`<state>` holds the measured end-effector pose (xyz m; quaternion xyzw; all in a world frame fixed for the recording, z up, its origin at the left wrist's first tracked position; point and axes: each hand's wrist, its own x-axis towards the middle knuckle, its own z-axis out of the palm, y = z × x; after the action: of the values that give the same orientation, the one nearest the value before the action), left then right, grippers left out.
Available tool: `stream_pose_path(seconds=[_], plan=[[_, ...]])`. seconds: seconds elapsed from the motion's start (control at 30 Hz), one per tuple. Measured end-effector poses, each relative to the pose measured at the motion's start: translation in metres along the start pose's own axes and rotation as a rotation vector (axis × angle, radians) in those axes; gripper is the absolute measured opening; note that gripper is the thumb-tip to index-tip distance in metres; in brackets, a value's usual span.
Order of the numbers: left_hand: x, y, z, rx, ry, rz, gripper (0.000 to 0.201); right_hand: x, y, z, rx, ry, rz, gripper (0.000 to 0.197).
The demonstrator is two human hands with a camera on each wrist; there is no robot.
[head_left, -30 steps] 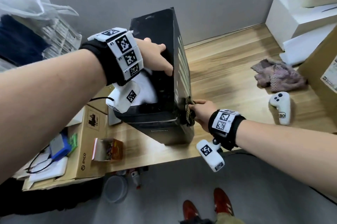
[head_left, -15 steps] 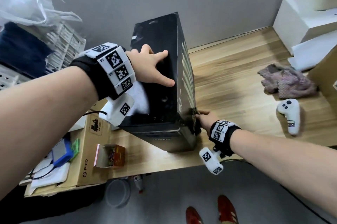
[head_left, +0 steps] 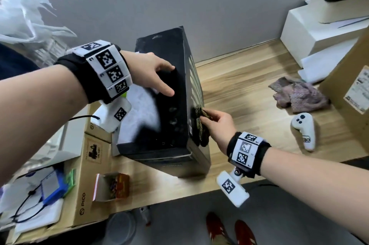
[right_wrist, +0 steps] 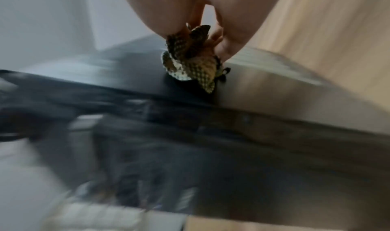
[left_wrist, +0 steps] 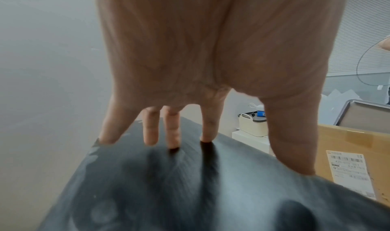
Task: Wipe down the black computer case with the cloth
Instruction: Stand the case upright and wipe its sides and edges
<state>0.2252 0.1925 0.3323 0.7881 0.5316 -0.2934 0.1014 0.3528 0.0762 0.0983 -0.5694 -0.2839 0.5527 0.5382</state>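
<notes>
The black computer case stands upright on the wooden desk, its glossy top facing me. My left hand rests on that top with straight, spread fingers; in the left wrist view the fingertips touch the case top. My right hand pinches a dark, yellow-speckled cloth and holds it against the case's right side near the top edge. In the blurred right wrist view the bunched cloth sits against the case.
A crumpled purple rag and a white controller lie on the desk to the right. Cardboard boxes stand at the right and left, with a small open box by the desk's front edge. White boxes are stacked at back right.
My right hand has come up the case's right side with the cloth, from the lower front corner to near the top edge. The left hand stays on the top.
</notes>
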Motion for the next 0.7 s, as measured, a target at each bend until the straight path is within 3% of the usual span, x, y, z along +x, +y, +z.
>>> stream_pose_path(seconds=[0.13, 0.2, 0.27, 0.37, 0.53, 0.6, 0.7], plan=[[0.007, -0.004, -0.015, -0.04, 0.051, 0.05, 0.07, 0.024, 0.053, -0.006, -0.345, 0.018, 0.234, 0.026], [0.011, -0.007, -0.021, -0.018, 0.035, 0.062, 0.075, 0.021, 0.066, -0.007, -0.384, 0.0, 0.312, 0.026], [0.018, -0.011, -0.022, 0.026, 0.032, 0.039, 0.096, 0.021, 0.063, -0.006, -0.302, 0.017, 0.343, 0.026], [0.028, -0.013, -0.016, 0.051, 0.034, 0.03, 0.136, 0.03, 0.036, 0.0, -0.14, 0.086, 0.195, 0.032], [0.051, -0.007, -0.02, 0.078, 0.01, 0.016, 0.162, 0.035, -0.035, 0.009, -0.049, 0.018, -0.171, 0.035], [0.061, -0.003, -0.026, 0.095, 0.012, 0.008, 0.163, 0.041, -0.037, 0.011, -0.042, -0.004, -0.182, 0.035], [0.071, 0.005, -0.034, 0.097, -0.001, 0.0, 0.166, 0.057, -0.01, 0.007, -0.081, 0.016, -0.052, 0.034]])
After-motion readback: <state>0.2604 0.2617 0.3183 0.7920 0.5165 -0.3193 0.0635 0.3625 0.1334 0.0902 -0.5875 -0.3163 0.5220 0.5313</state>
